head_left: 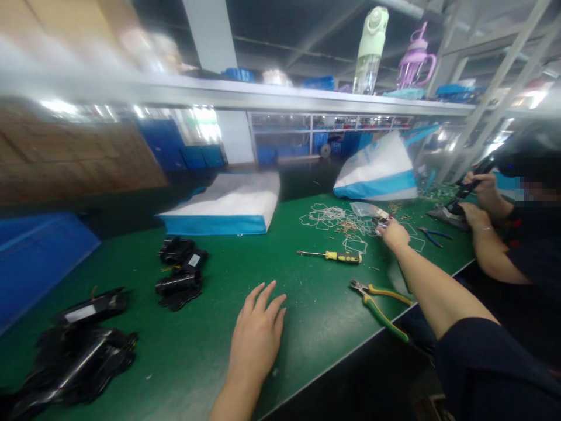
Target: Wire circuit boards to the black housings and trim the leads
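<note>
My left hand rests over the green bench top with its fingers spread and nothing in them. Stretched out to the right, my right hand has its fingers closed at a small dark and reddish item, too small to name. A clear plastic bag lies beside those fingers. To their left are thin pale wire-like loops and a scatter of small brass-coloured screws. Between my hands lies a yellow and black screwdriver. Nearer the front edge are diagonal cutters with yellow and green handles.
Black moulded parts sit in the left middle, with more black parts at near left. White-and-blue bags stand at the back. A co-worker's hands hold a dark tool at right, near blue-handled pliers. A shelf crosses above.
</note>
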The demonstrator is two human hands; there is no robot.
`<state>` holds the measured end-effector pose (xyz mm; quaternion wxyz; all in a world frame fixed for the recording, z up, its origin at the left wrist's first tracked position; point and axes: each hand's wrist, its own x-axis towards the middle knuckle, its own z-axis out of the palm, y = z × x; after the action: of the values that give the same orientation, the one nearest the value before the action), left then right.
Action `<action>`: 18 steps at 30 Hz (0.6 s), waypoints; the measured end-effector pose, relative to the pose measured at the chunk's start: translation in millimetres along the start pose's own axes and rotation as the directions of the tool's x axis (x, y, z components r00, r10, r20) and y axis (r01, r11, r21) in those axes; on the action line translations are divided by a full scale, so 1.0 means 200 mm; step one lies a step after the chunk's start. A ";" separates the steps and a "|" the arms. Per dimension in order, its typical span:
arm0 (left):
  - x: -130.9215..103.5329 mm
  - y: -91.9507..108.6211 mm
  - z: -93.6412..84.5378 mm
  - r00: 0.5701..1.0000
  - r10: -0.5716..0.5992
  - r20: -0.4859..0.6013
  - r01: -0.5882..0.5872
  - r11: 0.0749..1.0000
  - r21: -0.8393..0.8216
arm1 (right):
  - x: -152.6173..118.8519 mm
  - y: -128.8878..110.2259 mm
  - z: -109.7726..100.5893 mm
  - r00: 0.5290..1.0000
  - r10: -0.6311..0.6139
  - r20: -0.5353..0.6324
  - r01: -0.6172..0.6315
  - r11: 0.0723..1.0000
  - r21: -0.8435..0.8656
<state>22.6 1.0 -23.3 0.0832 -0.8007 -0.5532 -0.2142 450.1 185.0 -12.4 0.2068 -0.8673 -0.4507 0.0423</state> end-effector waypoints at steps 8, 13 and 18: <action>-0.02 0.04 -0.03 1.000 -0.009 -0.006 0.009 0.999 -0.045 | -0.09 -0.11 -0.35 0.969 -0.246 0.008 0.244 0.964 0.103; -0.03 0.05 -0.09 0.998 -0.051 -0.042 0.045 0.992 -0.119 | -0.48 -0.28 -0.46 0.785 -0.589 0.191 0.562 0.807 0.178; -0.02 0.04 -0.16 0.992 -0.102 -0.079 0.086 0.978 -0.189 | -0.97 -0.41 -0.42 0.328 -0.900 0.286 0.919 0.374 0.122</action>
<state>20.3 -17.3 3.4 0.0224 -0.7677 -0.5638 -0.3037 294.9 44.1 73.8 0.0956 -0.4545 -0.8847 0.0391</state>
